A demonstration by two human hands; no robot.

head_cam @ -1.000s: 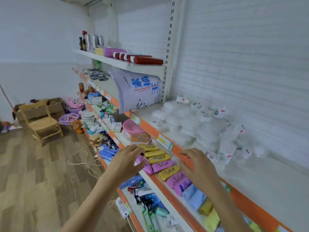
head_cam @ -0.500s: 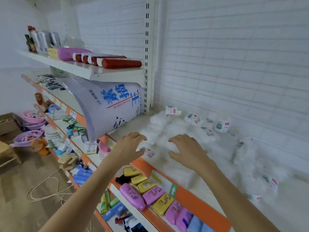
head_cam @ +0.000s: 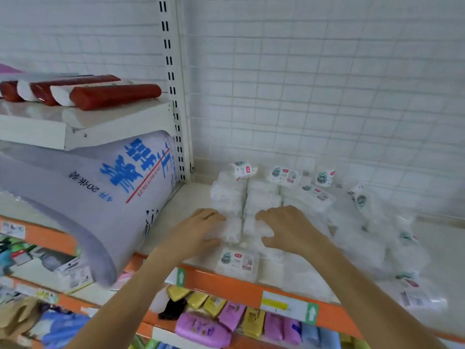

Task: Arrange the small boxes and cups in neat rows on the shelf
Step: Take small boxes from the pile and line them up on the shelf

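- The left hand (head_cam: 201, 229) lies on the white shelf board with an orange front edge (head_cam: 173, 210), fingers loosely curved against the left side of a near white plastic-wrapped pack (head_cam: 232, 229); whether it truly grips the pack cannot be told.
- The right hand (head_cam: 286, 229) rests with bent fingers on the neighbouring white wrapped pack (head_cam: 254, 226), just right of the first.
- More white packs sit in rough rows behind them (head_cam: 261, 197), with looser ones scattered to the right (head_cam: 364, 238).
- A flat labelled pack (head_cam: 237, 261) lies near the front edge.
- A large white sack with blue lettering (head_cam: 105, 192) leans at the left.
- Red cylindrical rolls (head_cam: 113, 95) lie on the upper-left shelf.
- Purple and yellow packets (head_cam: 226, 316) fill the shelf below.
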